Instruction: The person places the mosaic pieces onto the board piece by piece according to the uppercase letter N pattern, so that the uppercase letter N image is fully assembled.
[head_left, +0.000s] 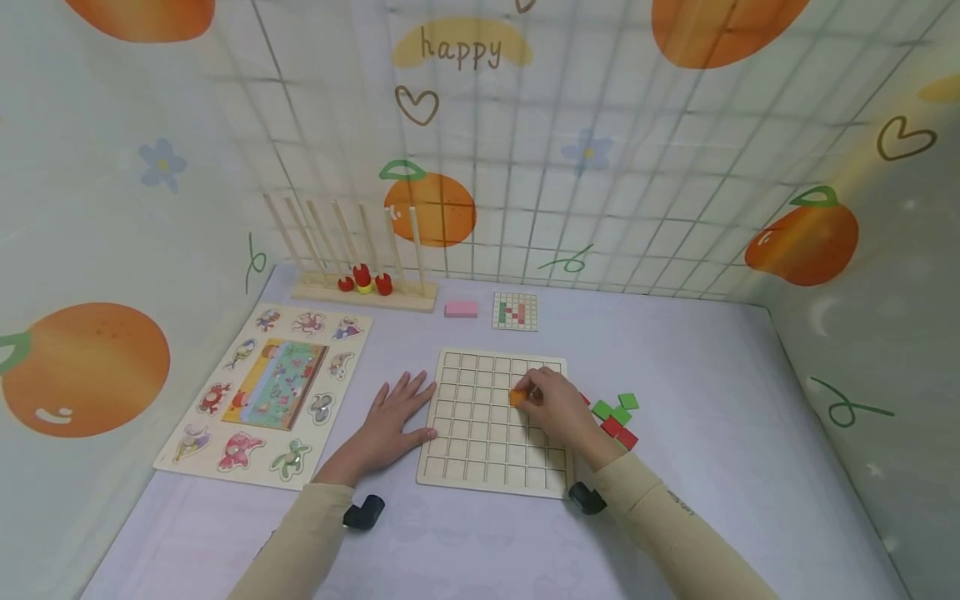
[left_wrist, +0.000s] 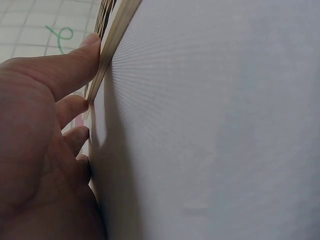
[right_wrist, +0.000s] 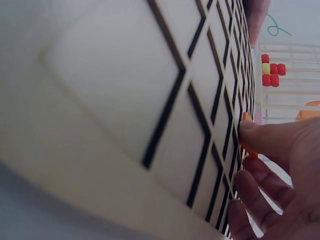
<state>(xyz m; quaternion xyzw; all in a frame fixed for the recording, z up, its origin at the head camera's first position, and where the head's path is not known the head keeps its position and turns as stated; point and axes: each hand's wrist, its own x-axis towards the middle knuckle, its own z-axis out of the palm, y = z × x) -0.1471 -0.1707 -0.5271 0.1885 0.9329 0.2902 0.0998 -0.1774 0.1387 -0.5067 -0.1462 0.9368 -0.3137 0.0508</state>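
A square wooden grid board [head_left: 480,429] lies flat in the middle of the table. My right hand [head_left: 553,404] is over its upper right part and pinches an orange square tile [head_left: 517,397] between thumb and fingers. In the right wrist view the orange tile [right_wrist: 246,117] shows at the thumb tip, close to the grid's cells. My left hand [head_left: 393,423] lies spread beside the board, its fingertips at the left edge. In the left wrist view the thumb [left_wrist: 75,65] touches the board's side [left_wrist: 112,45].
Loose green tiles [head_left: 628,402] and red tiles [head_left: 626,437] lie right of the board. Behind it are a pink block [head_left: 461,310] and a small pattern card [head_left: 515,312]. A peg rack [head_left: 363,293] with beads stands at the back left, near an animal puzzle board [head_left: 258,457].
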